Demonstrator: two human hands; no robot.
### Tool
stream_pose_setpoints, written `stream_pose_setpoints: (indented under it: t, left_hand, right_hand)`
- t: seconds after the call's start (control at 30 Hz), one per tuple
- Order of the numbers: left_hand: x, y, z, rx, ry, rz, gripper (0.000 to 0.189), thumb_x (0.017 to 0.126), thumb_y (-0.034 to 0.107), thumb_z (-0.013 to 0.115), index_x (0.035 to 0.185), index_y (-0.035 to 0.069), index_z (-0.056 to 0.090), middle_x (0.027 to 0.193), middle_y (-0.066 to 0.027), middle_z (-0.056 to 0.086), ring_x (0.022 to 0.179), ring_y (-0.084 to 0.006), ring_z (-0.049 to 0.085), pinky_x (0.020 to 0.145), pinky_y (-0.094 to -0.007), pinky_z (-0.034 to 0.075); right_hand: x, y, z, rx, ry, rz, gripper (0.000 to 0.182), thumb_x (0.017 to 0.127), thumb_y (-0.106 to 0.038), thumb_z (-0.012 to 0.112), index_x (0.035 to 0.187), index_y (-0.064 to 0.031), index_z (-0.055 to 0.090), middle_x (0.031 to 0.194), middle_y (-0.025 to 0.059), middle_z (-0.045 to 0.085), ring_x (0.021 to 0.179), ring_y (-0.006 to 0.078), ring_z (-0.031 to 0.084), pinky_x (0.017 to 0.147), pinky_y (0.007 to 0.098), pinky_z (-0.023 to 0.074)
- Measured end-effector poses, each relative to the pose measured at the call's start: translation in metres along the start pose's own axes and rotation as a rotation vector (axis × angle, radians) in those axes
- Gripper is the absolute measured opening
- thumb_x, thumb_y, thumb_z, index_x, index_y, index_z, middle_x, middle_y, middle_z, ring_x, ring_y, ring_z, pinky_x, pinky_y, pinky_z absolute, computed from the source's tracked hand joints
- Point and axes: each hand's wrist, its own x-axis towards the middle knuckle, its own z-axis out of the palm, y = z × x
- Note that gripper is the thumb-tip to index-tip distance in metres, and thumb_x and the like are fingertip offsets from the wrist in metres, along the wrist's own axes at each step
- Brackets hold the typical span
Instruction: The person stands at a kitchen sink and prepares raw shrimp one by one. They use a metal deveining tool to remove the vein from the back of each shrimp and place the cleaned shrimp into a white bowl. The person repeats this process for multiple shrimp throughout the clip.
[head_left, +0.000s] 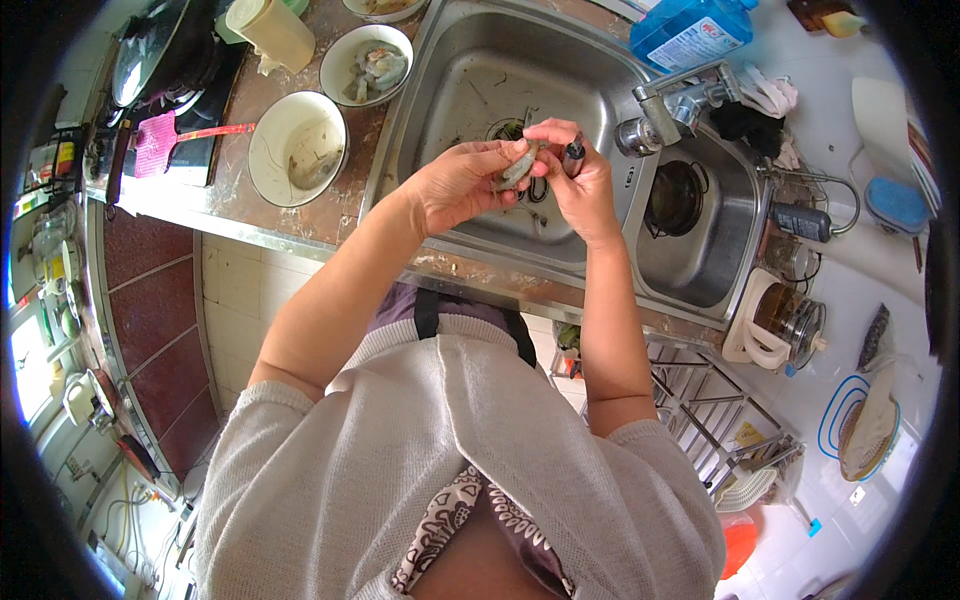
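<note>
Over the large basin of the steel sink (465, 82), my left hand (461, 180) pinches a raw grey shrimp (519, 172) between thumb and fingers. My right hand (585, 187) touches the shrimp's upper end with its fingertips. A dark-handled tool (574, 154) is tucked in that same hand; its working end is mostly hidden, so its kind is unclear. Left of the sink, one white bowl (268, 146) holds shrimp and thin feelers in its bottom. Behind it, a second white bowl (337, 61) contains several grey shrimp. Thin shrimp scraps lie around the drain (504, 129).
A chrome faucet (649, 131) reaches between the basins. The smaller basin holds a dark round pan (673, 199). A blue detergent bottle (686, 34) stands behind. At right sits a glass teapot (787, 326); at left are a pink fly swatter (156, 146) and a plastic pitcher (274, 34).
</note>
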Motion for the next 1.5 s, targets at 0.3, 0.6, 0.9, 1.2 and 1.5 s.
stream_pose_setpoints:
  t: [0.3, 0.6, 0.9, 1.2, 1.5]
  left_hand:
    - [0.016, -0.016, -0.012, -0.294, 0.030, 0.252, 0.021, 0.090, 0.024, 0.054, 0.106, 0.010, 0.055, 0.099, 0.0013, 0.059, 0.082, -0.0110, 0.054, 0.077, -0.0264, 0.046]
    - [0.015, -0.020, 0.005, -0.397, 0.070, 0.326, 0.019, 0.091, 0.026, 0.053, 0.106, 0.015, 0.053, 0.102, 0.0056, 0.058, 0.081, -0.0085, 0.052, 0.073, -0.0256, 0.042]
    - [0.017, -0.024, 0.002, -0.389, 0.084, 0.384, 0.022, 0.090, 0.026, 0.053, 0.108, 0.013, 0.051, 0.106, 0.0026, 0.057, 0.090, -0.0121, 0.055, 0.082, -0.0306, 0.045]
    - [0.015, -0.024, 0.010, -0.254, 0.199, 0.439, 0.019, 0.092, 0.025, 0.051, 0.103, 0.011, 0.055, 0.097, 0.0005, 0.059, 0.084, -0.0111, 0.054, 0.078, -0.0271, 0.045]
    - [0.015, -0.021, 0.008, -0.066, 0.337, 0.598, 0.027, 0.094, 0.034, 0.045, 0.092, 0.010, 0.056, 0.081, 0.0024, 0.057, 0.069, -0.0055, 0.049, 0.062, -0.0207, 0.040]
  right_hand:
    - [-0.032, -0.020, 0.011, -0.346, 0.148, 0.344, 0.031, 0.093, -0.034, 0.045, 0.097, -0.0029, 0.051, 0.073, -0.0008, 0.049, 0.062, 0.0066, 0.041, 0.055, 0.0214, 0.0355]
    - [-0.040, -0.024, 0.043, -0.488, 0.191, 0.240, 0.021, 0.095, -0.021, 0.040, 0.096, -0.0010, 0.046, 0.071, 0.0173, 0.052, 0.064, 0.0311, 0.053, 0.060, 0.0371, 0.0412]
    - [-0.038, -0.020, 0.049, -0.466, 0.192, 0.282, 0.021, 0.095, -0.021, 0.039, 0.097, -0.0012, 0.045, 0.076, 0.0208, 0.055, 0.069, 0.0390, 0.054, 0.062, 0.0418, 0.0415]
    - [-0.034, -0.019, 0.055, -0.489, 0.213, 0.231, 0.020, 0.095, -0.020, 0.039, 0.094, -0.0010, 0.045, 0.075, 0.0221, 0.053, 0.069, 0.0415, 0.052, 0.061, 0.0430, 0.0410]
    - [-0.037, -0.024, 0.055, -0.512, 0.153, 0.244, 0.025, 0.096, -0.021, 0.038, 0.095, 0.0018, 0.048, 0.072, 0.0118, 0.052, 0.064, 0.0198, 0.047, 0.061, 0.0311, 0.0401]
